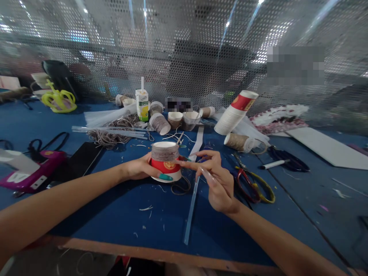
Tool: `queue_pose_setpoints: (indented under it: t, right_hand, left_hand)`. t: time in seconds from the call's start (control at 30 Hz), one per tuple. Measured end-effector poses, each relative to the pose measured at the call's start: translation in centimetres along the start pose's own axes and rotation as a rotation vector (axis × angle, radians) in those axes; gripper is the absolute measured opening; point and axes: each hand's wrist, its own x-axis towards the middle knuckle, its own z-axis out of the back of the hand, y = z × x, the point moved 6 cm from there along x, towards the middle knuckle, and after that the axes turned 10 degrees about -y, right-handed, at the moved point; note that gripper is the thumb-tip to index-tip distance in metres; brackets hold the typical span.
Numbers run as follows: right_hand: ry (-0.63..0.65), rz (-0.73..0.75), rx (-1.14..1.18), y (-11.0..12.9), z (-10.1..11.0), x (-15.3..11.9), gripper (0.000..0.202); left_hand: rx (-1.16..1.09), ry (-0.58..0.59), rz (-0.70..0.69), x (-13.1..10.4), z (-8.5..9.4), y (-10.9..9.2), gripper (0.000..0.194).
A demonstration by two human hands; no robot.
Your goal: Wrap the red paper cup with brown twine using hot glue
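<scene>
A red and white paper cup (165, 165) stands upside down or tilted in my left hand (142, 167), whose fingers and thumb wrap round its side. Grey-brown cord (165, 152) is wound in rows round the cup's upper part. My right hand (217, 178) is at the cup's right side, with a fingertip at the red band and the other fingers bent. Whether it pinches the cord is too small to tell. A loop of cord (181, 188) hangs beside the cup. Below the right fingers lies a clear glue stick (191, 214).
Red and yellow scissors (255, 186) lie right of my right hand. Behind are a cord pile (110, 134), a drink carton (142, 105), cord-wrapped cups (160, 124) and a leaning cup stack (236, 113). A purple glue gun (36, 170) lies left, a white board (330, 147) right.
</scene>
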Motion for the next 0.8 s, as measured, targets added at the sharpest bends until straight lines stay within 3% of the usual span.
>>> queue_pose_setpoints:
  t: [0.2, 0.4, 0.53, 0.63, 0.67, 0.7, 0.8]
  right_hand:
    - [-0.091, -0.225, 0.157, -1.6, -0.1, 0.2, 0.029]
    - [-0.173, -0.238, 0.145, -1.8, 0.5, 0.4, 0.029]
    - [-0.294, -0.234, 0.148, -2.0, 1.0, 0.5, 0.03]
    - [-0.4, -0.212, 0.18, -2.3, 1.4, 0.5, 0.015]
    - [-0.397, -0.194, 0.182, -2.3, 1.4, 0.5, 0.007]
    - [-0.356, -0.163, 0.174, -2.2, 1.2, 0.6, 0.011]
    - [-0.066, 0.004, 0.05, -1.1, -0.2, 0.8, 0.054]
  left_hand:
    - [0.008, 0.032, -0.006, -0.1, 0.2, 0.2, 0.067]
    - [0.007, 0.037, 0.012, 0.0, 0.0, 0.0, 0.073]
    - [-0.055, 0.069, -0.008, 0.0, -0.4, -0.3, 0.077]
    - [-0.051, 0.078, 0.03, -0.1, -0.2, 0.1, 0.068]
    - [-0.051, 0.074, 0.053, -0.1, -0.1, 0.3, 0.065]
    - [-0.059, 0.069, 0.071, -0.1, 0.0, 0.5, 0.062]
    - [-0.095, 0.055, 0.077, -0.1, 0.3, 0.6, 0.06]
